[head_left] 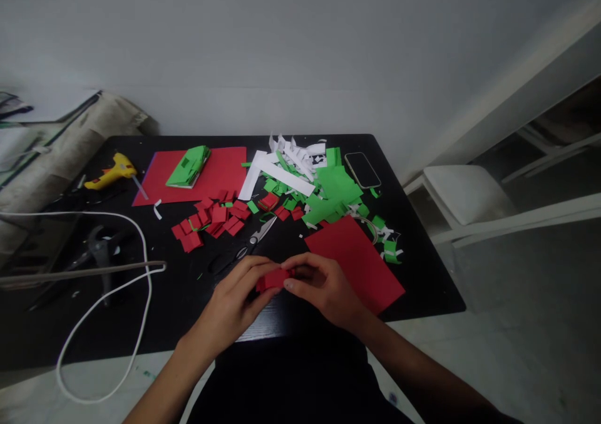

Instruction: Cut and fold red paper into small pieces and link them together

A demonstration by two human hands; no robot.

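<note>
Two hands are held above the near part of the tabletop [425,286], and a small red piece [273,279] is gripped between them, close to the near edge. Its left end is pinched by the thumb and fingers of the left hand [240,294]; its right end is pinched by those of the right hand [325,286], the undersides being hidden. A strip of black surface is left between the piece and the near edge. Beyond the left hand, room is bounded by the scissors [254,240] and by a red pile [218,215]. On the right, the red sheet [357,262] is partly covered by the right hand, and its nearest corner is laid just beside the near edge. Open surface is seen between that sheet and the right edge, and between the left hand and the cable [149,289], which is looped past the near edge. Farther back, the middle is crowded by green scraps [335,189] and white strips [290,178]; the phone [362,170] is set near the far right corner.
</note>
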